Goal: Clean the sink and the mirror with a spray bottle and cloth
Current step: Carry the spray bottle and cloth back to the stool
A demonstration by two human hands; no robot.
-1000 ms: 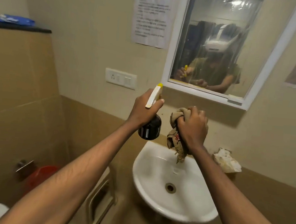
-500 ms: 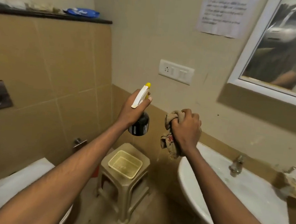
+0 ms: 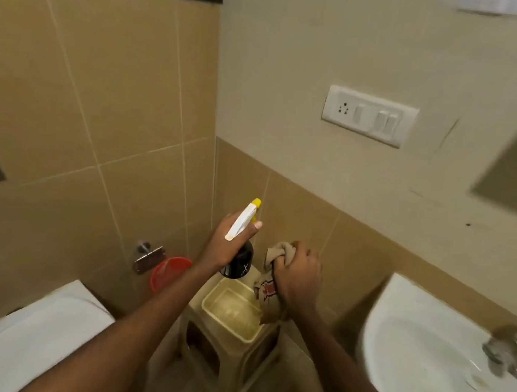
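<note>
Above the beige plastic stool [image 3: 231, 329], the black spray bottle with white trigger [image 3: 241, 244] is gripped by the left hand [image 3: 230, 247], nozzle outward, and the crumpled beige cloth [image 3: 269, 287] is clenched in the right hand [image 3: 298, 277], seemingly for setting down; the white ceramic sink [image 3: 401, 342] lies well to the right.

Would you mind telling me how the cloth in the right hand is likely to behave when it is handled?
The cloth is probably floppy: it bunches in the right hand and its tail hangs limp below. It seems light, since one fist holds it easily. It likely won't slip, being crumpled in the grip.
</note>
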